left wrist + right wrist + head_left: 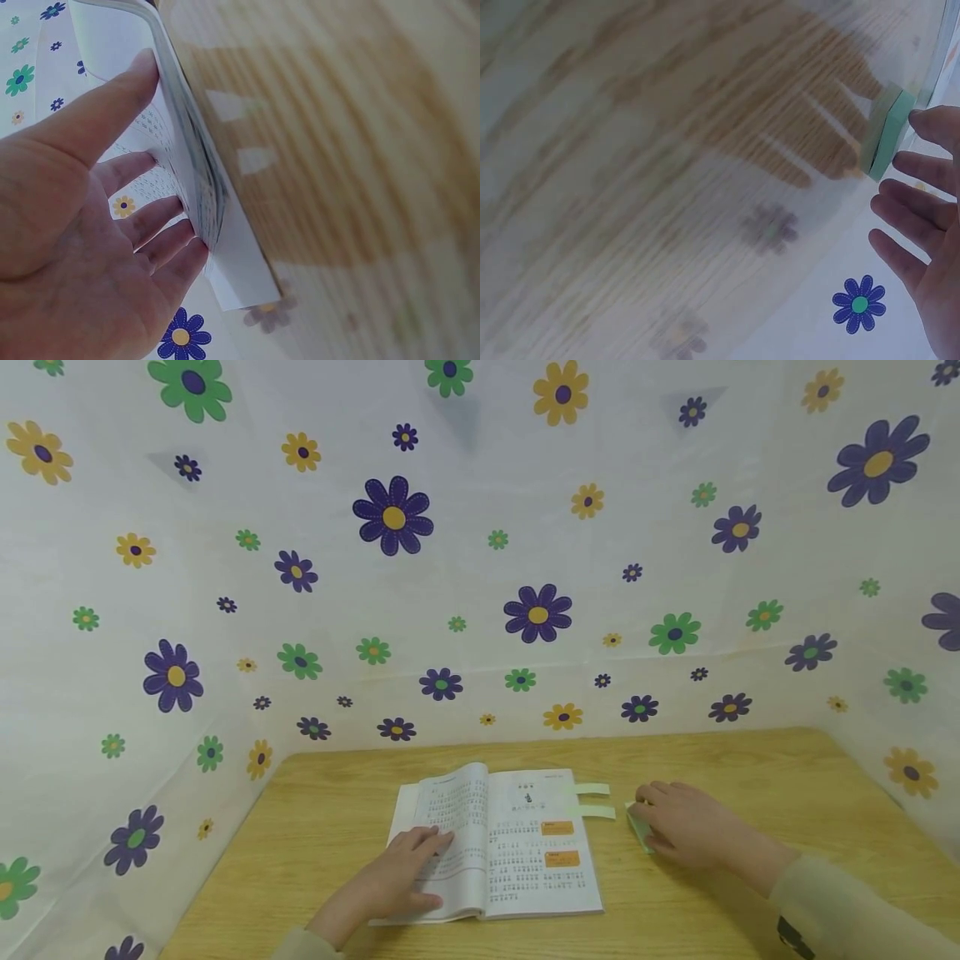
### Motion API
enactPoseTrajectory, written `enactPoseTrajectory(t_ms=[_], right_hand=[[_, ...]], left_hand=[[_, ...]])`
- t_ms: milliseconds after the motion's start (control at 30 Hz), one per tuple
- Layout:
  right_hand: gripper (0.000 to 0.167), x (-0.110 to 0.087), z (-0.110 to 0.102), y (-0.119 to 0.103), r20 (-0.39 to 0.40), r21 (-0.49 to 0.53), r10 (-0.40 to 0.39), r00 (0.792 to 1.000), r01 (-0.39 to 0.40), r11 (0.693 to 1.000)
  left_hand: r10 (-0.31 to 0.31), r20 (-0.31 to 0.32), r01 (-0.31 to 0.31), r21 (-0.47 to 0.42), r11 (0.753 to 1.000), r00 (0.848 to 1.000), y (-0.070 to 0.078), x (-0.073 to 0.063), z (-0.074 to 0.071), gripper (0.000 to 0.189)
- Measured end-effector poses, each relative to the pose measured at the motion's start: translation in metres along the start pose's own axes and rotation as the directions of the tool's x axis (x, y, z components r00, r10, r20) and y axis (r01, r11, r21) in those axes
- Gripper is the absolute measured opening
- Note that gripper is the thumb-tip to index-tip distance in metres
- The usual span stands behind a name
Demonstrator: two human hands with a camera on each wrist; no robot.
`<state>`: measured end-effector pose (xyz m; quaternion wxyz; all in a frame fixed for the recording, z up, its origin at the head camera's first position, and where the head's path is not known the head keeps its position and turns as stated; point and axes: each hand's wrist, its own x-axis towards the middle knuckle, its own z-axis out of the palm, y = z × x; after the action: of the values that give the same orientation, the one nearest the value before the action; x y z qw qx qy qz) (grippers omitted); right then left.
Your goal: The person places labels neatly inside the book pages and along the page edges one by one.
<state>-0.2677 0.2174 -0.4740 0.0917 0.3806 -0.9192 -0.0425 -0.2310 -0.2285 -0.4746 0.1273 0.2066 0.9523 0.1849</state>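
An open book with printed pages lies on the wooden table. My left hand rests on its left page, fingers spread and thumb near the bottom edge; in the left wrist view the fingertips lie along the page stack. Two pale green sticky strips stick out from the right page's outer edge. To the right of the book, my right hand holds a small green sticky note pad at the table, thumb and index finger at its edge. The hand covers part of the pad in the head view.
The wooden table reaches back to a white curtain printed with purple, green and yellow flowers, which surrounds it on the back and both sides. The table surface mirrors the right hand in the right wrist view.
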Motion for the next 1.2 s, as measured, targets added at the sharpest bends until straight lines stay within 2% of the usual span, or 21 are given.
enactPoseTrajectory(t_ms=[233, 467, 833, 1067, 1200], right_hand=[[0.039, 0.000, 0.003, 0.000, -0.010, -0.004, -0.022, 1.000, 0.022, 1.000], [0.039, -0.001, 0.006, 0.000, 0.003, 0.019, -0.003, 1.000, 0.003, 1.000], [0.039, -0.005, 0.011, 0.001, -0.028, 0.039, 0.004, 1.000, -0.003, 0.999], [0.039, -0.004, 0.010, 0.001, -0.030, 0.054, 0.020, 0.999, -0.018, 0.998], [0.040, -0.004, 0.011, 0.002, -0.037, 0.051, 0.010, 0.999, -0.008, 0.999]], left_hand=[[0.022, -0.007, -0.022, 0.003, 1.000, 1.000, 0.000, -0.001, 0.000, 0.085], [0.017, 0.004, -0.017, -0.008, 1.000, 1.000, -0.002, -0.001, 0.001, 0.085], [0.020, -0.002, -0.020, -0.001, 1.000, 1.000, 0.000, -0.002, 0.002, 0.084], [0.040, -0.005, -0.039, 0.034, 0.999, 0.999, -0.001, -0.002, 0.001, 0.082], [0.031, -0.014, -0.031, 0.019, 0.999, 0.999, 0.000, -0.002, 0.000, 0.082]])
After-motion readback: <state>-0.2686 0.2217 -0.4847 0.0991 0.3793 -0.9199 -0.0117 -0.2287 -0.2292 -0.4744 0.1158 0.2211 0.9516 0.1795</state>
